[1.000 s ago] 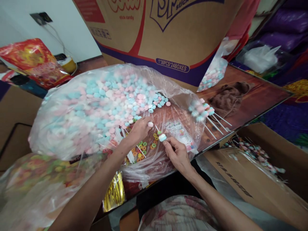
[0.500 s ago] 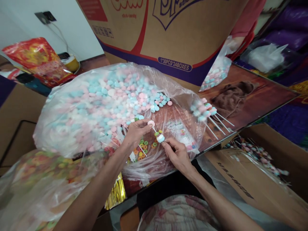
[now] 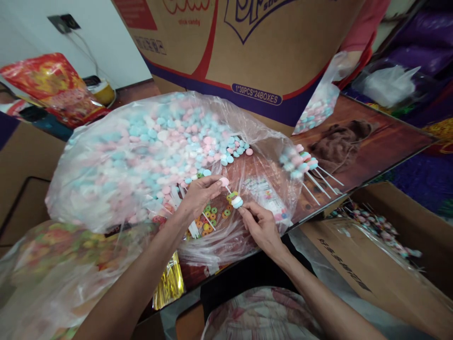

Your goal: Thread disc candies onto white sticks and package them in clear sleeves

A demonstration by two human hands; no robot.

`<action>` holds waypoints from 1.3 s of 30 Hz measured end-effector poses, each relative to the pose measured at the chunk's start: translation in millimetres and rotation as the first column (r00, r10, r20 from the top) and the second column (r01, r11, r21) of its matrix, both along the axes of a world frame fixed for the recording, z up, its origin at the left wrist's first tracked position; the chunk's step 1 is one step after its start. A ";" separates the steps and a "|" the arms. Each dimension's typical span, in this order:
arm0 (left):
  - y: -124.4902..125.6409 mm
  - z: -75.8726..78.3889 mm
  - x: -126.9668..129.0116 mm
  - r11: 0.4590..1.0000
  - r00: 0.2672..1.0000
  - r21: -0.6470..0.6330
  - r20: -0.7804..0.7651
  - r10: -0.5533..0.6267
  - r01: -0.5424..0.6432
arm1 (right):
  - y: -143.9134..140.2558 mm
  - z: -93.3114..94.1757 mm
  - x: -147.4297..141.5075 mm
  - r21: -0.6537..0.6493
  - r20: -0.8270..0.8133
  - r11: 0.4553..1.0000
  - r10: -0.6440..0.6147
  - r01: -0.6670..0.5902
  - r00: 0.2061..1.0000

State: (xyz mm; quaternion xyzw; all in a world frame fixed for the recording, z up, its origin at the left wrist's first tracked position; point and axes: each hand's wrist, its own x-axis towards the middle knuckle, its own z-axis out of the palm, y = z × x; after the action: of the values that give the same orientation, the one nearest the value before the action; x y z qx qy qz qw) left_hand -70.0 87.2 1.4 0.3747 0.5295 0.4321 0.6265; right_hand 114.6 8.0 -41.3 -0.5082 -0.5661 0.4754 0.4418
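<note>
My left hand pinches a round pink marshmallow at the upper tip of a thin white stick. Lower on that stick sit green and yellow candy rings and a white-and-blue marshmallow. My right hand grips the stick's lower end just below the blue piece. Under my hands lie loose candy rings and white sticks on clear plastic. A big clear bag of pink, blue and white marshmallows spreads to the left. Several filled candy skewers lie to the right.
A large printed carton stands behind the bag. On the table at right is a brown cloth. An open carton of finished skewers stands low at right. Gold foil strips hang at the front edge. A person's pink sleeve shows behind.
The pink marshmallow now sits slightly closer to the rings on the stick, and the stick has shifted very little. Both hands keep nearly the same place and hold.
</note>
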 end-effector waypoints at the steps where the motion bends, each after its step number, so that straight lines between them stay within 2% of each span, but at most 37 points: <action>1: -0.7 0.3 1.1 1.000 1.000 0.011 -0.015 0.010 -0.010 | 0.3 -0.5 0.2 -0.003 0.007 1.000 -0.001 0.001 1.000; 7: -6.6 0.2 7.6 0.991 0.991 0.130 -0.130 0.036 -0.019 | 1.7 -3.3 0.8 -0.015 0.044 1.000 -0.024 0.025 0.999; 12: -10.2 -3.0 16.3 0.971 0.978 0.223 -0.206 -0.038 0.085 | -1.0 0.7 1.5 -0.017 0.054 0.999 -0.035 0.036 0.998; 17: -12.1 -2.8 27.6 0.927 0.914 0.327 -0.404 -0.039 0.184 | -3.9 3.8 3.3 -0.010 0.051 0.999 -0.032 0.032 0.998; 23: -19.9 -2.9 36.4 0.915 0.874 0.335 -0.485 -0.036 0.223 | -1.4 -0.1 4.1 -0.010 0.035 0.997 -0.078 0.078 0.996; 29: -32.5 -11.5 44.2 0.907 0.886 0.308 -0.444 -0.131 0.288 | 0.4 0.5 2.3 -0.014 0.024 0.992 -0.125 0.125 0.992; 32: -31.1 -11.3 34.4 0.910 0.901 0.278 -0.391 -0.185 0.308 | 1.9 3.6 0.9 -0.028 -0.034 0.992 -0.121 0.120 0.992; 34: -25.7 -7.5 19.3 0.929 0.900 0.248 -0.408 -0.156 0.274 | 3.3 5.1 0.4 -0.029 -0.044 0.994 -0.106 0.105 0.993; 36: -17.4 -2.3 0.4 0.951 0.837 0.237 -0.546 -0.037 0.196 | 4.4 5.2 0.3 -0.023 -0.027 0.996 -0.090 0.090 0.996; 37: -12.9 0.2 -8.7 0.948 0.749 0.259 -0.662 0.035 0.184 | 4.6 4.7 0.4 -0.021 -0.018 0.996 -0.085 0.085 0.996; 39: -4.8 3.6 -23.5 0.923 0.491 0.272 -0.864 0.109 0.274 | 4.7 3.0 0.6 -0.020 -0.009 0.997 -0.077 0.077 0.997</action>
State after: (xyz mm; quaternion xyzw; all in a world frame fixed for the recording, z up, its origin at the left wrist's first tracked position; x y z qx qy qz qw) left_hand -93.5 82.3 5.0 0.6778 0.6598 0.2460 0.2113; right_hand 115.3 12.7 -38.3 -0.5316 -0.5393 0.4659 0.4577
